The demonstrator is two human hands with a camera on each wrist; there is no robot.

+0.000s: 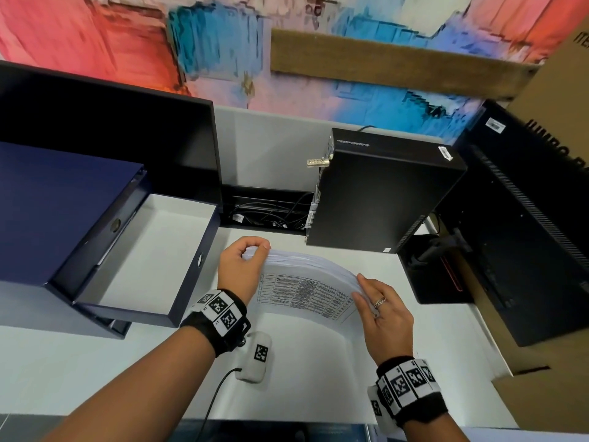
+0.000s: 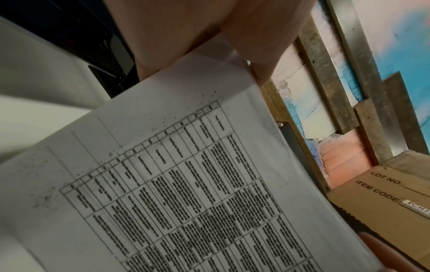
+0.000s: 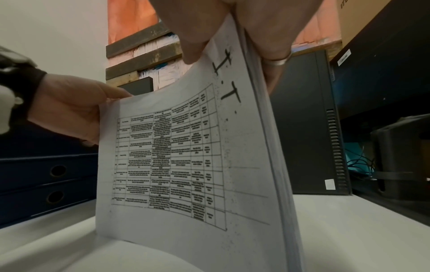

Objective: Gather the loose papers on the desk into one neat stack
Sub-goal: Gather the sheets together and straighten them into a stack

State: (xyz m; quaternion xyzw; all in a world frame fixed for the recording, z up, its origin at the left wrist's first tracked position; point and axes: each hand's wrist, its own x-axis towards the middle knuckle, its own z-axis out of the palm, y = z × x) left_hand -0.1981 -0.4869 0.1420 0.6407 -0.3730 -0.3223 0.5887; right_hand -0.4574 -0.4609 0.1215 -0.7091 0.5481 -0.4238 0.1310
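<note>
**Paper stack held upright between two hands**

While the left hand (image 1: 239,270) pinches the top left corner of the paper stack (image 1: 307,293) between thumb and curled fingers, the right hand (image 1: 384,317) clamps the opposite side edge, thumb on the printed face and fingers behind. The stack stands on its bottom edge on the white desk (image 1: 95,371), bowed into a shallow arc between the two grips. It is one thick sheaf of thin white sheets; the front sheet carries a ruled table of small, dense, blurred print.

The right wrist view shows what the head view does not: large handwritten letters "I.T" on the margin of the front sheet (image 3: 177,165), the layered sheet edges under the right fingers (image 3: 272,55), and a plain band ring (image 3: 278,61) on one of them. The left wrist view shows dark speckles scattered over the sheet's margin (image 2: 163,184).

Left of the stack lies an open dark blue box file (image 1: 146,260), rigid, with a white lining and a round finger hole in its wall; the right wrist view shows two such holes (image 3: 57,171) on stacked blue spines. Behind the stack stands one black matte computer tower (image 1: 382,193), with a combination padlock (image 1: 317,162) at its rear corner. A brown cardboard carton (image 1: 554,90) stands far right. Each wrist wears a black band with black-and-white square markers (image 1: 220,311).
</note>
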